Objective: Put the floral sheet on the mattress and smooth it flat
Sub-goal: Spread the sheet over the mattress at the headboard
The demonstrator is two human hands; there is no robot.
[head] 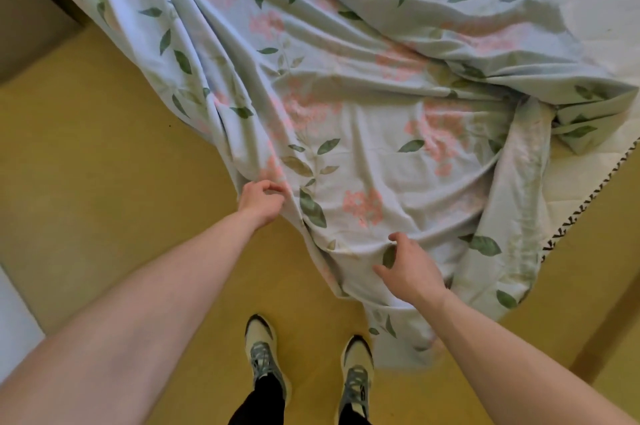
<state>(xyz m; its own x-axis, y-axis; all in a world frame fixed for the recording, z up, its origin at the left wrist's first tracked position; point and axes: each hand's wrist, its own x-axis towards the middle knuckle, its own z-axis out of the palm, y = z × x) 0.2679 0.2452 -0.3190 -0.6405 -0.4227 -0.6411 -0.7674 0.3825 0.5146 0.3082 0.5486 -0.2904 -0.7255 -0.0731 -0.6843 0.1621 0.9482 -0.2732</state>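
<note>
Setting: yellow floor [104, 182], with a white mattress [609, 9] at two o'clock, its bare edge trimmed in dark stitching.

Item 1: floral sheet [346, 113], pale blue with pink blossoms and green leaves. Lies rumpled and bunched across the mattress from twelve to three o'clock; its near portion hangs over the edge and trails onto the floor toward six o'clock. Deep folds throughout.

Item 2: left hand [261, 199], fingers curled, pinching the sheet's hanging edge at nine o'clock of the drape.

Item 3: right hand [408, 268], fingers bent, gathering a fold of sheet near centre.

Item 4: two pale shoes [263, 352] at six o'clock, just beside the trailing hem.
</note>
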